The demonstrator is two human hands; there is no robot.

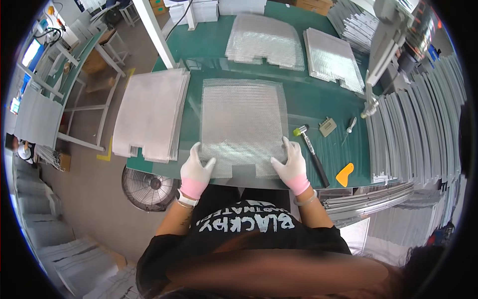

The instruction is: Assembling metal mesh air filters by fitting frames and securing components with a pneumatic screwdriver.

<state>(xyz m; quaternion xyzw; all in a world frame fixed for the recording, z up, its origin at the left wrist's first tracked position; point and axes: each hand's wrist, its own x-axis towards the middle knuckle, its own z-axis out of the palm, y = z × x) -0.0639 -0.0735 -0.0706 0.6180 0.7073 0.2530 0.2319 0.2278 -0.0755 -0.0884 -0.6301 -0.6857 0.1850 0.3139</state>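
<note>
A square silver mesh sheet (243, 117) lies in front of me, its near edge at the table's front, with a rectangular notch in that edge. A clear, looser layer shows around its rim. My left hand (196, 172), in a white glove with a pink cuff, grips the near left corner, thumb on top. My right hand (292, 167), gloved the same way, holds the near right corner, its thumb pointing inward. The undersides of both grips are hidden. Right of the sheet rest a mallet (312, 152) with a yellow-green head, a small grey block (327, 126), a screwdriver (350, 126) and an orange scraper (344, 175).
The green table (194, 92) carries a stack of pale notched sheets (149, 112) at left and mesh stacks (266, 40) (334, 57) at the back. A machine arm (383, 55) hangs at right, near upright grey frames (413, 124). A floor fan (152, 187) stands lower left.
</note>
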